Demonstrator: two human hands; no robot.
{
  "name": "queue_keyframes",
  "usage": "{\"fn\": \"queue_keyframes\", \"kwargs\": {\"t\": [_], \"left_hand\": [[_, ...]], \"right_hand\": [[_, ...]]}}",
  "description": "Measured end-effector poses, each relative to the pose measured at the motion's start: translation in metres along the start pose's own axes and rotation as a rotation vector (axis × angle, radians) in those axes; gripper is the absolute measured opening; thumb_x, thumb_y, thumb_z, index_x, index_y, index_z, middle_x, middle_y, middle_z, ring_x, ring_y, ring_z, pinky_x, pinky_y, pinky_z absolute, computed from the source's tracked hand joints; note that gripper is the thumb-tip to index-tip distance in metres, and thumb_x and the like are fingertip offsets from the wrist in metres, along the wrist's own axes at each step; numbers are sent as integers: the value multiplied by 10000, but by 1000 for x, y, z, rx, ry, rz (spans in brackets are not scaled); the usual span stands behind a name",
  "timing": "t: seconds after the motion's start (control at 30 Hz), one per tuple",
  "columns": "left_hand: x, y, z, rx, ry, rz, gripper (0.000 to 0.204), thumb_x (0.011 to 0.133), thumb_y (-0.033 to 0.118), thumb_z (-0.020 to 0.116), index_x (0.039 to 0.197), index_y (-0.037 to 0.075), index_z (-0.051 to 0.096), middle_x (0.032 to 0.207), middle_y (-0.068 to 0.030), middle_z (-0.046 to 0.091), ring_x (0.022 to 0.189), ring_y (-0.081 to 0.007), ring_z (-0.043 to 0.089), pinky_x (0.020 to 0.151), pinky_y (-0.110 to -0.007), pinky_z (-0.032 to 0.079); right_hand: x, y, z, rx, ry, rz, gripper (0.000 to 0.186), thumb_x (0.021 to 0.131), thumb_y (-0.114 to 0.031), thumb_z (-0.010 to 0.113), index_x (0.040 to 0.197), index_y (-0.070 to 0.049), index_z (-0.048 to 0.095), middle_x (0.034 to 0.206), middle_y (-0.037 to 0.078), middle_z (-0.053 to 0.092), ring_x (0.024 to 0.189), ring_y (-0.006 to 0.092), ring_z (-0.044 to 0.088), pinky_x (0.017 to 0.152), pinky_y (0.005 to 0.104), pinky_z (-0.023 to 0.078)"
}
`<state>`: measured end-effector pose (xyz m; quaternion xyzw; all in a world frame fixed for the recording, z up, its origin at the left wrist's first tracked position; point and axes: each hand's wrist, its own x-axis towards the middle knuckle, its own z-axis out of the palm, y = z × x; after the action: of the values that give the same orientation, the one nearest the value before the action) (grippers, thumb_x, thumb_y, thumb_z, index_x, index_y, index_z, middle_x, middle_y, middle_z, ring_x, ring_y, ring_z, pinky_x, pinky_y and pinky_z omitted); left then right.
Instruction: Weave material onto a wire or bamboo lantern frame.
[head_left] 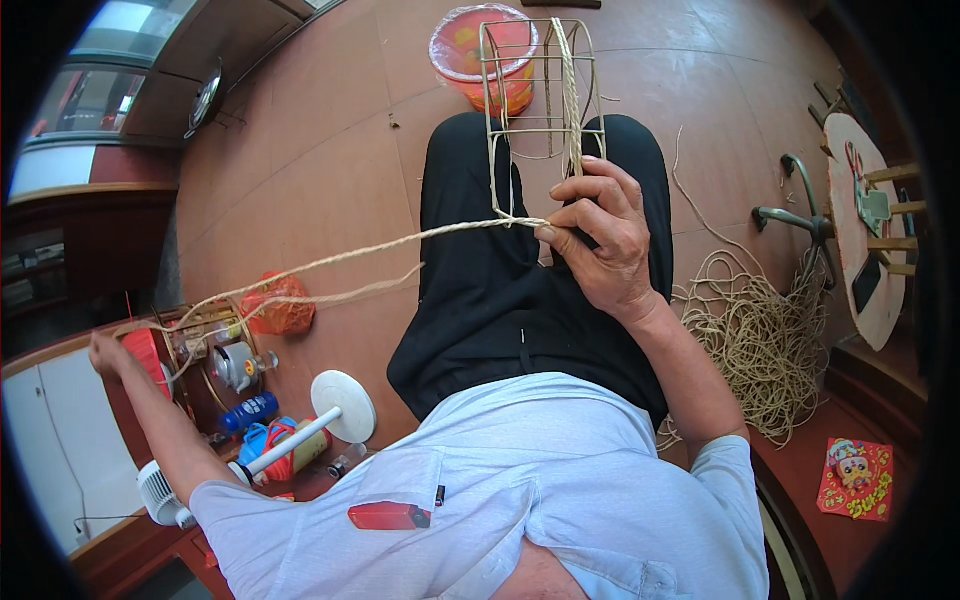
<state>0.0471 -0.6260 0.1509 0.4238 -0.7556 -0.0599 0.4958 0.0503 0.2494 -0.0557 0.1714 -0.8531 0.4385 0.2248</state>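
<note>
A wire frame (541, 88) with thin bars rests on my black-trousered knees. Twisted beige cord (566, 75) is wound lengthwise over its right side. At its near right corner my right hand (605, 235) pinches the cord between thumb and fingers, close to where it crosses the frame's wire. From there a taut strand of cord (380, 246) runs left. Far out at the left, my left hand (108, 355) is stretched away with its fingers closed, blurred, at the end of that strand. A second, looser length of cord (345, 297) trails below it.
Loose cord lies in a big tangled heap (755, 340) on the floor at right. A red bucket (470, 50) with a plastic liner stands beyond my knees. A stool (870, 230), a white fan (340, 408), a blue bottle (250, 411) and an orange bag (277, 305) surround me.
</note>
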Motion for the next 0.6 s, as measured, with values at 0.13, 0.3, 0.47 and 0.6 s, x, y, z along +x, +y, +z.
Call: {"fn": "queue_keyframes", "kwargs": {"t": [0.13, 0.3, 0.47, 0.6], "left_hand": [[-167, 152, 18, -435, -597, 505, 303, 1161, 222, 592, 1330, 53, 779, 1282, -94, 790, 1187, -204, 748, 1074, -355, 572], [-463, 311, -115, -748, -1231, 1066, 314, 998, 145, 782, 1304, 77, 764, 1176, -108, 779, 1093, -285, 725, 964, -435, 574], [-553, 332, -133, -817, -1094, 1306, 340, 879, 181, 884, 1191, 93, 783, 1188, -58, 744, 1147, -280, 686, 1030, -444, 516], [-552, 335, -131, -776, -1179, 1405, 212, 920, 181, 848, 1099, 100, 769, 1095, -35, 745, 1040, -237, 696, 931, -400, 526]], "right_hand": [[-7, -5, 1, -6, -28, 1, 168, 824, -166, 930, 888, -125, 780, 1140, -10, 741, 1376, 285, 585, 1126, 426, 451], [-18, -10, 3, 12, -57, -11, 171, 815, -161, 934, 901, -123, 791, 1134, -4, 743, 1369, 290, 585, 1139, 423, 458], [-20, -9, -2, -12, -69, -13, 173, 819, -164, 931, 907, -116, 790, 1131, -2, 744, 1366, 292, 587, 1133, 426, 473], [-23, -10, -6, 3, -116, -13, 176, 818, -166, 930, 910, -105, 792, 1124, 2, 744, 1362, 294, 591, 1129, 433, 485]]}}
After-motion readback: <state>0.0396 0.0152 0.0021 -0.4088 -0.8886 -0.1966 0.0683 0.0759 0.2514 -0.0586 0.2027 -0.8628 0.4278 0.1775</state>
